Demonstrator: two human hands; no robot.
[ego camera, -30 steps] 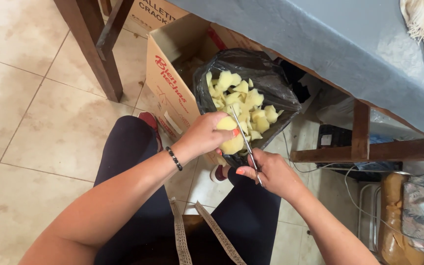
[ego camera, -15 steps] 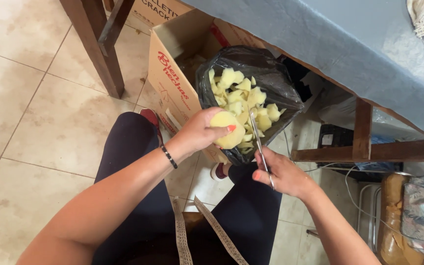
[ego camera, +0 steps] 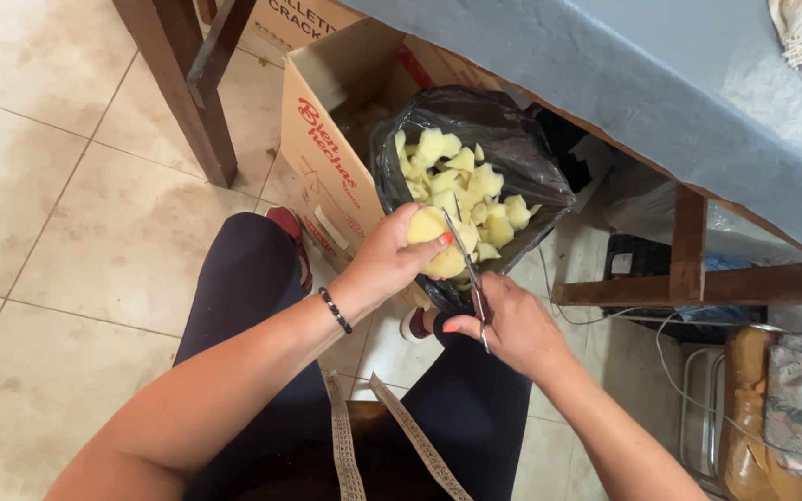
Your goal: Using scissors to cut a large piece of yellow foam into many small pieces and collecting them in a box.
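Above the black plastic bag (ego camera: 503,158), which we take as our landmark, we hold a peeled yellow potato (ego camera: 438,243) in the left hand (ego camera: 392,260), fingers curled and clamped around it. The potato sits just over the bag's near rim. Our right hand (ego camera: 508,325), nearer to us than the bag, is closed tight on the handle of a thin knife (ego camera: 464,250), whose blade points up and away and lies against the potato's right side.

Head view, only view available. Inside the bag lies a heap of pale yellow potato chunks (ego camera: 461,176). We judge the step in hand to be cutting the potato into pieces over the bag. The next move, as we judge it, calls for a steady blade pressed through the flesh, with the left fingers kept off the edge.

Left of the bag, touching it, stands an open brown cardboard box (ego camera: 327,167) with red slanted lettering and a pale rectangular label low on its side. Beyond that box, a second cardboard box (ego camera: 294,17) shows dark block lettering. Over the bag runs a table with a grey-blue cloth (ego camera: 661,83). A dark wooden table leg (ego camera: 187,93) stands well left of the bag.
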